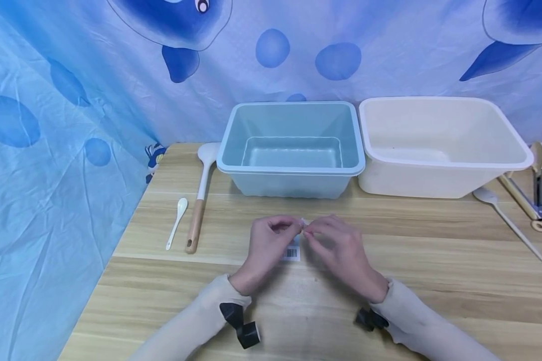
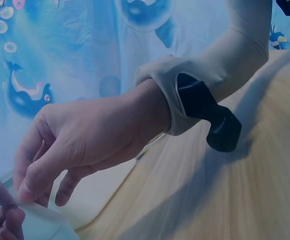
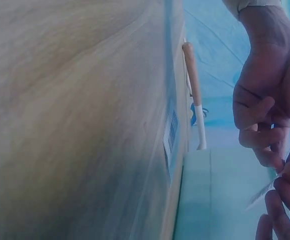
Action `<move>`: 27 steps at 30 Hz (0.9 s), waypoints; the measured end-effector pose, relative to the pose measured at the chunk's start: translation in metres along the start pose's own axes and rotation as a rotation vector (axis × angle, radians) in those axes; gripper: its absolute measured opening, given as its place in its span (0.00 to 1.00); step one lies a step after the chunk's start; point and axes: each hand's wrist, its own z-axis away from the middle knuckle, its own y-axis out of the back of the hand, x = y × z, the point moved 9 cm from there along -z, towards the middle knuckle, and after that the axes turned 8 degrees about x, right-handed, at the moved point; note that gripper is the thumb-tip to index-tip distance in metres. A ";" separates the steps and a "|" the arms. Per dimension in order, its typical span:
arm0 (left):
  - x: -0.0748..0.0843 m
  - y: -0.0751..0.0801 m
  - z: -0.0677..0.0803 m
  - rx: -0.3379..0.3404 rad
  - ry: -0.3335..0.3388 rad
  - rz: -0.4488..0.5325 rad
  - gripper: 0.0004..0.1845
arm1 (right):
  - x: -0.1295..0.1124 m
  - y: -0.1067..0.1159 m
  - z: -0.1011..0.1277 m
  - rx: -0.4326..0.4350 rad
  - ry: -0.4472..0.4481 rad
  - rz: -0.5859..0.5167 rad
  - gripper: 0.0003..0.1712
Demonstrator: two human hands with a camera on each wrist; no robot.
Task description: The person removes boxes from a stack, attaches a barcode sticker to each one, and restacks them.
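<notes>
Nearest the person, both hands meet just in front of the blue tub [image 1: 291, 145], which serves as the reference for all positions. The left hand [image 1: 269, 246] and the right hand [image 1: 340, 247] each pinch, fingertips curled, the top edge of a thin clear plastic packet [image 1: 303, 224] held between them above the table [image 1: 433, 281]. A barcode label [image 1: 291, 253] on the packet shows below the left fingers. What the packet contains cannot be told.

Handling, as a judgement: the packet looks very light, limp and slick. It will likely crumple or slip under a broad grasp, so a fingertip pinch at the upper edge, with the hands close together, is the suitable hold. Film of this kind may tear unevenly.

Clearances: bare tabletop lies on both sides of the hands and toward the person. To the left of the blue tub lie a wooden-handled white spatula [image 1: 200, 195] and, further left, a small white spoon [image 1: 177, 222]. The table's left edge is just beyond the spoon.

Touching the blue tub on its right stands a cream tub [image 1: 438, 145]. Right of that lie a long white spoon [image 1: 508, 220] and tongs [image 1: 540, 185]. Both tubs appear empty.
</notes>
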 end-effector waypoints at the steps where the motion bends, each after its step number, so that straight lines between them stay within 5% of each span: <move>1: -0.001 0.001 0.000 0.001 0.007 0.001 0.05 | 0.000 -0.001 0.000 -0.008 -0.005 -0.005 0.08; 9: 0.002 0.020 0.001 0.125 -0.068 -0.066 0.03 | 0.015 0.001 -0.002 -0.002 -0.113 0.009 0.10; 17: 0.002 0.034 -0.001 0.156 -0.105 -0.022 0.03 | 0.060 -0.014 0.010 -0.125 -0.702 -0.222 0.12; 20: -0.001 0.037 -0.002 0.144 -0.115 -0.008 0.04 | 0.068 -0.026 0.016 -0.170 -0.855 -0.309 0.14; 23: -0.002 0.038 -0.004 0.129 -0.130 -0.007 0.04 | 0.070 -0.032 0.019 -0.173 -0.930 -0.354 0.14; 27: -0.001 0.038 -0.008 0.108 -0.146 -0.024 0.03 | 0.071 -0.035 0.017 -0.164 -0.922 -0.356 0.12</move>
